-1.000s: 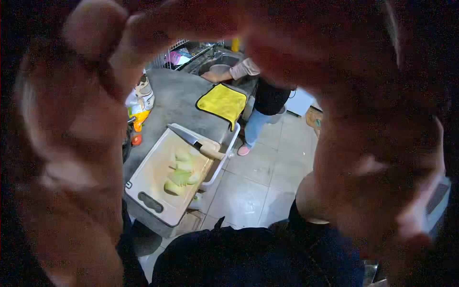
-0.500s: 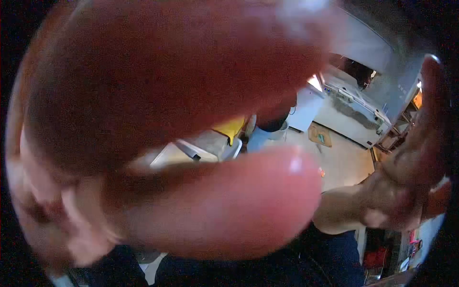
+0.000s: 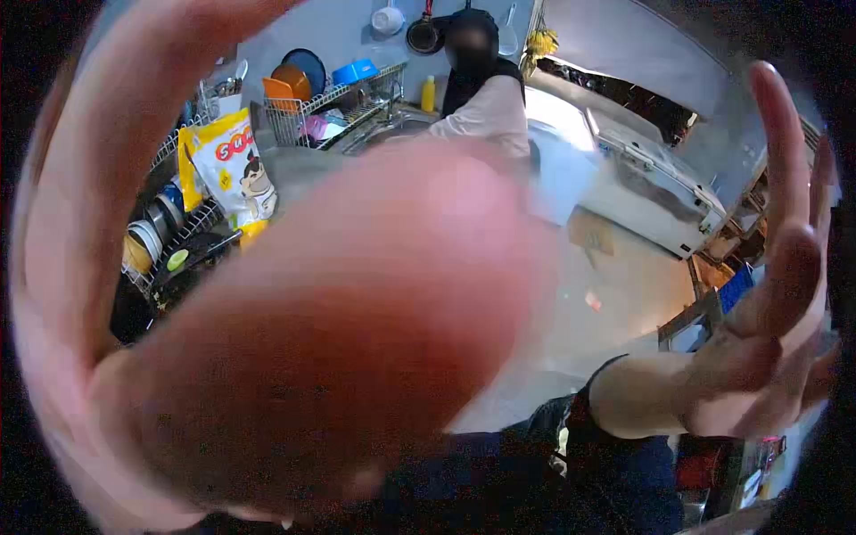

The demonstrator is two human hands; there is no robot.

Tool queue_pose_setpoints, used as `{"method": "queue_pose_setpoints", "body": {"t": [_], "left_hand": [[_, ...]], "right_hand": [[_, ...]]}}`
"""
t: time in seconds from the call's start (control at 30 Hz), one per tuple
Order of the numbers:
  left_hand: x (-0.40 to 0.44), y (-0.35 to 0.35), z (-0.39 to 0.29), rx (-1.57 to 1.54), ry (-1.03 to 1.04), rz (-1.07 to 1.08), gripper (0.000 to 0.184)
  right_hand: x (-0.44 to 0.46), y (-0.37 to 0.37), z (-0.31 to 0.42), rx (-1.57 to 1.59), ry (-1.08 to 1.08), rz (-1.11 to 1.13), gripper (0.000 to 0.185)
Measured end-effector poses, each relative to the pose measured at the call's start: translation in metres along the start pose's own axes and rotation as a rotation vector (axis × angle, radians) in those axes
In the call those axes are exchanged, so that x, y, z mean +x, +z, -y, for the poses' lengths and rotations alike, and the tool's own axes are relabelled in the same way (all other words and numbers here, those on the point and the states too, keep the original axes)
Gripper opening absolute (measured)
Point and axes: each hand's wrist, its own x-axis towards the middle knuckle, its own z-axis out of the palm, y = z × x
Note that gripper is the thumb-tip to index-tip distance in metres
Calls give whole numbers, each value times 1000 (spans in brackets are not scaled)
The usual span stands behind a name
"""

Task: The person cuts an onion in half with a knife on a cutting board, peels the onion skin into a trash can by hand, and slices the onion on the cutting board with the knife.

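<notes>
My left hand [image 3: 339, 312] is very close to the camera and fills much of the left and middle of the head view. Its thumb or a finger, blurred, stretches across the centre, and another finger arches along the upper left, well apart from it. No object shows between them. At the right edge my right hand [image 3: 762, 330] is raised with its fingers pointing up and apart, holding nothing. A dark sleeve ends at that wrist. Behind my left hand's spread fingers stands a white and yellow printed bag [image 3: 236, 169] on the counter.
A person [image 3: 486, 98] stands at the sink [image 3: 401, 125]. Dish racks [image 3: 308, 116] hold bowls and plates; a yellow bottle [image 3: 428, 94] is near the sink. Pans [image 3: 423, 36] hang on the wall. A white chest freezer [image 3: 646, 192] stands at the back right above the pale floor [image 3: 624, 303].
My left hand's fingers have spread wider, uncovering the counter, bag, racks and person. The large digit now crosses the centre at a slant. My right hand stays raised at the right.
</notes>
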Motion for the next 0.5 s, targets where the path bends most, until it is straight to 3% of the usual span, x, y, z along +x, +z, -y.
{"method": "queue_pose_setpoints", "body": {"t": [0.1,0.13,0.23,0.3,0.37,0.43,0.47,0.5], "left_hand": [[42,19,20,-24,-24,-16,88],[11,15,7,-33,-31,-22,88],[-44,-15,11,319,95,-312,83],[-72,-48,17,469,134,-427,82],[-104,-77,24,585,145,-614,77],[-135,-97,32,651,181,-820,72],[-152,-106,35,659,192,-910,68],[-170,-116,39,658,189,-916,68]], "right_hand": [[-10,-4,7,47,15,-21,68],[-8,-5,7,62,21,-28,67],[-23,-36,-23,-89,-142,-94,67],[-39,-75,-35,98,-53,110,87],[-52,-90,-63,90,-32,177,92],[-60,-88,-78,187,154,130,78],[-57,-82,-85,189,157,128,78],[-50,-70,-94,113,94,123,60]]}}
